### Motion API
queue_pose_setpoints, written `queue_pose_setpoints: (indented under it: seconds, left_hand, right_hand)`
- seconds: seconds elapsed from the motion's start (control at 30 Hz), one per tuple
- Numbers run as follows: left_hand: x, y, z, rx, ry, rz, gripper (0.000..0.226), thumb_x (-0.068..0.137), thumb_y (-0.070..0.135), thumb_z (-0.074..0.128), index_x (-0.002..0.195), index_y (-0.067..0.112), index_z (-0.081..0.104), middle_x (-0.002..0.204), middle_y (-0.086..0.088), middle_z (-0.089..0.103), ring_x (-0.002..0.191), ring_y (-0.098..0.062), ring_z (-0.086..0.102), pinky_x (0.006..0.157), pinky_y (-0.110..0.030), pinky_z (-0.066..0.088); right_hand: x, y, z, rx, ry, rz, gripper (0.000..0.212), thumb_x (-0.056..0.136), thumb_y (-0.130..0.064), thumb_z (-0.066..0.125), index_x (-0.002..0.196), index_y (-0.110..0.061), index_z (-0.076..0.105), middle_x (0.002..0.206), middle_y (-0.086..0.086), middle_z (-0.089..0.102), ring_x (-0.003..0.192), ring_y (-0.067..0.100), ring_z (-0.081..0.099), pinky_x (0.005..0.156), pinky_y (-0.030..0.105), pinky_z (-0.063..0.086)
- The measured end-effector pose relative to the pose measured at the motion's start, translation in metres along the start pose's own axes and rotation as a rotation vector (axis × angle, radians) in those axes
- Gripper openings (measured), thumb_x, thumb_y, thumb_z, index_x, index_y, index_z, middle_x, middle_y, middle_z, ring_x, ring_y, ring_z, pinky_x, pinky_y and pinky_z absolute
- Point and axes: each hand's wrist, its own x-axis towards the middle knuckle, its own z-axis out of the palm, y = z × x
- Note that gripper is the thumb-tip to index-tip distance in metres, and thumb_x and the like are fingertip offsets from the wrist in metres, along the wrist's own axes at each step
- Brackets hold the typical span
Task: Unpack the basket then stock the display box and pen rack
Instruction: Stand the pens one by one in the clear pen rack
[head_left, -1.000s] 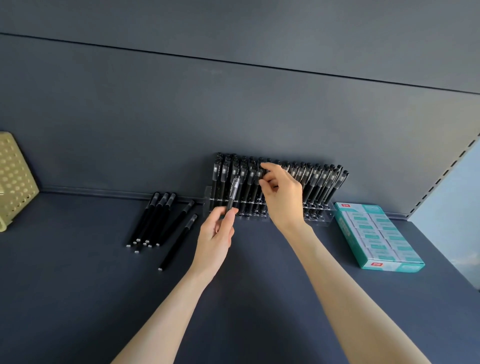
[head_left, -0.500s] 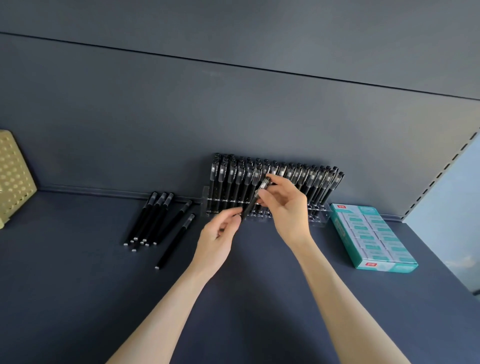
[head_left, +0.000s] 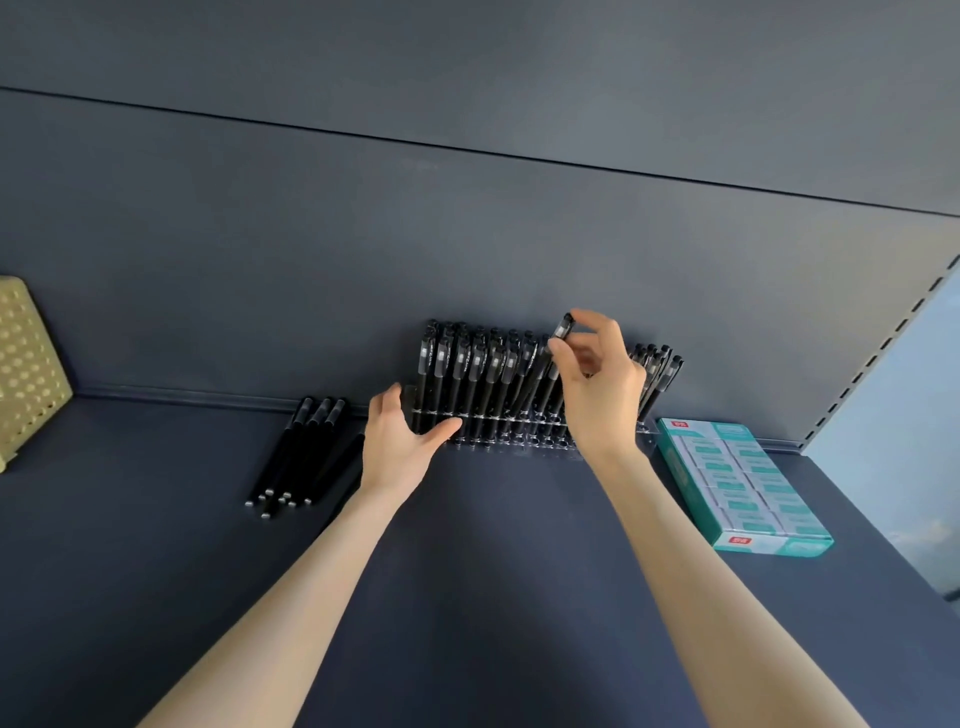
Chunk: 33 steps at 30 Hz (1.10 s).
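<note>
The right hand (head_left: 602, 384) pinches the cap end of a black pen (head_left: 560, 338) between thumb and fingertips, its barrel tilted down into the middle of the pen rack (head_left: 498, 442) against the far wall. The left hand (head_left: 402, 447) is open with relaxed fingers at the rack's left end. Loose pens (head_left: 301, 457) lie just left, and the display box (head_left: 743, 488) sits right.

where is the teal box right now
In the head view the teal box lies flat on the shelf at far right, just right of the pen rack, where the right hand holds a pen.
</note>
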Motion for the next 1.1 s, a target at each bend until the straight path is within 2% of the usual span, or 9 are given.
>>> queue_pose_setpoints:
  seconds: [0.2, 0.4, 0.5, 0.67, 0.8, 0.97, 1.03, 1.1]
  left_hand:
    - [0.004, -0.002, 0.003, 0.001, 0.038, 0.001, 0.077, 0.077, 0.037, 0.077, 0.136, 0.0, 0.045, 0.135, -0.016, 0.051, 0.126, -0.03, 0.046, 0.102, -0.036, 0.037]
    - [0.005, -0.002, 0.004, -0.028, 0.06, -0.005, 0.072, 0.075, 0.034, 0.078, 0.132, 0.001, 0.049, 0.129, -0.014, 0.055, 0.123, -0.029, 0.049, 0.103, -0.04, 0.04]
    - [0.004, -0.001, 0.003, -0.032, 0.059, -0.016, 0.073, 0.075, 0.034, 0.079, 0.134, 0.001, 0.048, 0.131, -0.014, 0.054, 0.124, -0.028, 0.049, 0.104, -0.039, 0.04]
    - [0.001, 0.002, 0.002, -0.021, 0.04, -0.028, 0.076, 0.077, 0.034, 0.077, 0.137, 0.001, 0.044, 0.135, -0.015, 0.051, 0.128, -0.028, 0.045, 0.105, -0.038, 0.038]
    - [-0.002, 0.005, -0.004, 0.002, 0.029, -0.019, 0.073, 0.079, 0.031, 0.076, 0.138, 0.002, 0.043, 0.136, -0.014, 0.05, 0.127, -0.027, 0.046, 0.105, -0.04, 0.039]
    - [-0.014, 0.004, -0.026, 0.079, 0.094, 0.017, 0.052, 0.083, 0.023, 0.072, 0.128, 0.005, 0.054, 0.126, -0.01, 0.053, 0.118, -0.024, 0.051, 0.093, -0.027, 0.039]
    - [-0.02, 0.0, -0.042, 0.14, 0.132, 0.042, 0.038, 0.085, 0.019, 0.069, 0.12, 0.006, 0.06, 0.12, -0.01, 0.056, 0.114, -0.025, 0.053, 0.09, -0.027, 0.039]
    - [-0.025, -0.008, -0.061, 0.222, 0.166, 0.052, 0.031, 0.087, 0.018, 0.066, 0.115, 0.006, 0.062, 0.117, -0.011, 0.058, 0.112, -0.028, 0.053, 0.094, -0.035, 0.04]
  right_hand:
    - [-0.003, 0.009, 0.01, -0.058, -0.047, -0.009, 0.027, 0.088, -0.014, 0.063, 0.114, -0.017, 0.059, 0.081, -0.021, 0.058, 0.073, -0.009, 0.057, 0.07, 0.004, 0.042]
    - [-0.015, 0.014, 0.018, -0.156, -0.086, -0.056, 0.029, 0.088, -0.01, 0.063, 0.117, -0.013, 0.061, 0.088, -0.004, 0.06, 0.072, 0.012, 0.057, 0.074, 0.035, 0.053]
    - [-0.016, 0.015, 0.019, -0.201, -0.098, -0.075, 0.029, 0.088, -0.01, 0.063, 0.117, -0.012, 0.061, 0.088, -0.002, 0.062, 0.07, 0.016, 0.058, 0.072, 0.042, 0.054]
    - [-0.019, 0.015, 0.018, -0.225, -0.134, -0.029, 0.028, 0.09, -0.012, 0.061, 0.118, -0.013, 0.061, 0.091, -0.001, 0.064, 0.069, 0.015, 0.057, 0.071, 0.043, 0.054]
    - [-0.023, 0.007, 0.012, -0.232, -0.113, -0.017, 0.031, 0.089, -0.013, 0.061, 0.12, -0.014, 0.058, 0.094, -0.002, 0.058, 0.068, 0.015, 0.054, 0.07, 0.042, 0.053]
    - [-0.042, -0.007, 0.013, -0.143, -0.122, -0.041, 0.021, 0.09, -0.013, 0.06, 0.111, -0.011, 0.061, 0.09, -0.002, 0.057, 0.07, 0.014, 0.054, 0.064, 0.037, 0.052]
    - [-0.053, -0.013, 0.023, -0.121, -0.171, -0.025, 0.018, 0.091, -0.015, 0.059, 0.108, -0.011, 0.062, 0.09, -0.001, 0.059, 0.072, 0.014, 0.056, 0.066, 0.035, 0.052]
    - [-0.065, -0.018, 0.038, -0.128, -0.232, 0.011, 0.016, 0.092, -0.018, 0.057, 0.105, -0.011, 0.063, 0.09, -0.003, 0.06, 0.074, 0.012, 0.056, 0.068, 0.034, 0.052]
